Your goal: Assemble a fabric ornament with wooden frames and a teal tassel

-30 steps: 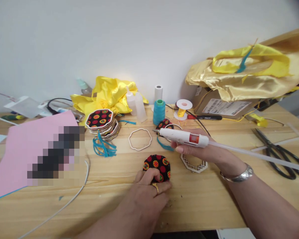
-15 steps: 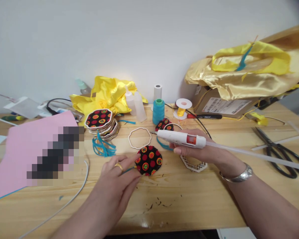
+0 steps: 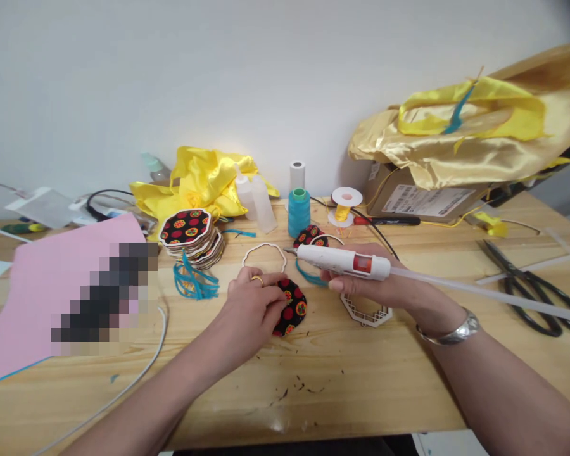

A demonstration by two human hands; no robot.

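Note:
My right hand [image 3: 354, 282] is wrapped round a white hot glue gun [image 3: 335, 258], its metal nozzle pointing left, with a long translucent glue stick [image 3: 479, 292] coming out of its back. My left hand [image 3: 254, 301] has its fingers bent and pinched over a rounded black fabric piece [image 3: 295, 310] with red and orange flower prints. The hand covers the left part of that piece. Just behind the left fingers lies a thin wooden outline frame [image 3: 261, 247], partly hidden by them. Under the right hand rests a lattice-cut wooden frame [image 3: 367, 313].
A stack of patterned pieces [image 3: 186, 229] and blue tassel strands [image 3: 194, 282] lie left of centre. Behind are a blue thread spool [image 3: 299, 215], plastic bottles [image 3: 265, 206] and a yellow thread spool [image 3: 344, 206]. Black scissors [image 3: 527, 285] lie right; a pink sheet [image 3: 42, 285] lies left.
My left hand has moved right and slightly up, over the fabric piece, and now covers more of it and the near side of the thin frame. The right hand with the glue gun is nearly still.

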